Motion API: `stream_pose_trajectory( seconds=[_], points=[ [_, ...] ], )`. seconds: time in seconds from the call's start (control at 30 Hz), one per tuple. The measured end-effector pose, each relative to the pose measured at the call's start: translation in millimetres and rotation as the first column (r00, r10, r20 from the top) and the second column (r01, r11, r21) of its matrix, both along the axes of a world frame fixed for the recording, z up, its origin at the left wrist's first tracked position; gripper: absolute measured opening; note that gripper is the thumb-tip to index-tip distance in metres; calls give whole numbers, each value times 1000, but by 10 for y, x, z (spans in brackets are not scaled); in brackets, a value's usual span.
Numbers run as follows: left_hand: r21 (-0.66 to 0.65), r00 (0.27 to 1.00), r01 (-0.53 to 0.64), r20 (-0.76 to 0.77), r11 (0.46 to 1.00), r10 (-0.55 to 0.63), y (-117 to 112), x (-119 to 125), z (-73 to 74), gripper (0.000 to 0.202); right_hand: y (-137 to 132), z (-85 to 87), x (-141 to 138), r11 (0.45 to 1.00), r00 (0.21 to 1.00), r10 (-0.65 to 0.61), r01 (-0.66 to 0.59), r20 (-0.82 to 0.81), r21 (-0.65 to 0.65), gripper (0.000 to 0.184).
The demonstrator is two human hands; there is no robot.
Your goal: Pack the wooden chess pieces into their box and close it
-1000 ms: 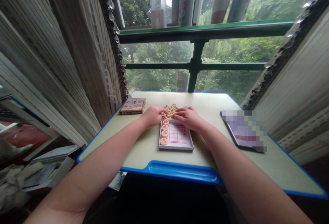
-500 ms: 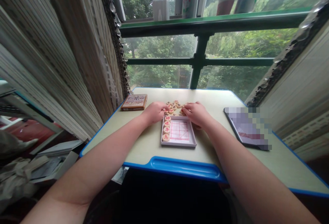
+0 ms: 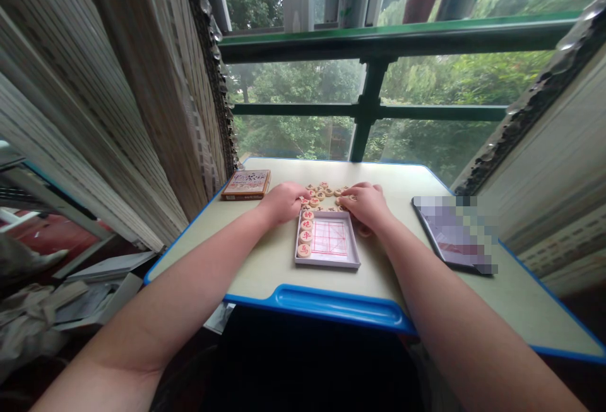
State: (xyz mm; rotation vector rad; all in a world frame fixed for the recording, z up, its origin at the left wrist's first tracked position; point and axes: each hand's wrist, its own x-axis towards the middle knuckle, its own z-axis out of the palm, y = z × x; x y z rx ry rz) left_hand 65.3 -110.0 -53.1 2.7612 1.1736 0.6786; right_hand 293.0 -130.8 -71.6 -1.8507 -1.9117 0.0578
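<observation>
A shallow white box (image 3: pixel 327 265) lies on the table in front of me. Down its left side runs a column of several round xiangqi pieces (image 3: pixel 305 236) with red characters; a red grid shows on its floor. Beyond the box, loose xiangqi pieces (image 3: pixel 320 195) with red or dark characters lie in a cluster. My left hand (image 3: pixel 284 202) is at the cluster's left edge, its fingers curled; what they pinch, if anything, is hidden. My right hand (image 3: pixel 365 203) reaches over the pieces on the right, palm down, fingers apart and touching pieces. It partly covers several of them.
A brown printed box (image 3: pixel 247 183) sits at the table's back left. On the right lies a tablet-like device (image 3: pixel 442 232), partly blurred out. A blue tray groove (image 3: pixel 341 308) runs along the near edge. Curtains flank the window; cans stand on its ledge.
My right hand has shifted slightly right, uncovering more pieces near its fingertips. My left hand stays at the cluster's left edge. The pieces in the box look the same.
</observation>
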Motion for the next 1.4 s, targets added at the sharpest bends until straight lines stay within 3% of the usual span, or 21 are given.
stream_pose_trajectory(
  seconds=[0.13, 0.3, 0.4, 0.5, 0.57, 0.7, 1.0, 1.17, 1.3, 1.4],
  points=[
    [48, 1000, 8, 6, 999, -8, 6, -4, 5, 37, 11, -4, -8, 999, 999, -31, 31, -17, 25, 26],
    [71, 1000, 23, 18, 997, -24, 24, -18, -13, 38, -26, 64, -42, 991, 989, -127, 123, -80, -55, 23],
    [79, 999, 24, 34, 997, -27, 29, -26, -23, 37, -92, 146, -76, 989, 972, -146, 149, -183, 3, 21],
    [84, 999, 21, 42, 996, -25, 31, -31, -20, 38, -203, 253, -147, 994, 933, -50, 82, -357, 76, 21],
    [85, 999, 19, 35, 996, -22, 28, -33, -12, 38, -289, 317, -209, 995, 899, 98, -74, -427, 72, 24],
    [77, 999, 23, 25, 997, -25, 25, -32, -2, 37, -422, 368, -325, 956, 931, 292, -286, -218, 56, 12],
    [73, 1000, 28, -9, 997, -27, 30, -28, 0, 35, -504, 330, -387, 921, 914, 381, -363, 140, -138, 17],
    [68, 998, 49, -29, 996, -47, 9, -23, 11, 33, -590, 411, -369, 893, 888, 430, -391, 162, -223, 16],
    [69, 998, 63, -33, 996, -61, -6, -20, 21, 33, -623, 441, -359, 900, 900, 413, -381, 140, -211, 27],
    [72, 997, 65, -37, 995, -62, -19, -18, 27, 32, -603, 420, -352, 892, 889, 436, -406, 140, -198, 23]
  ],
)
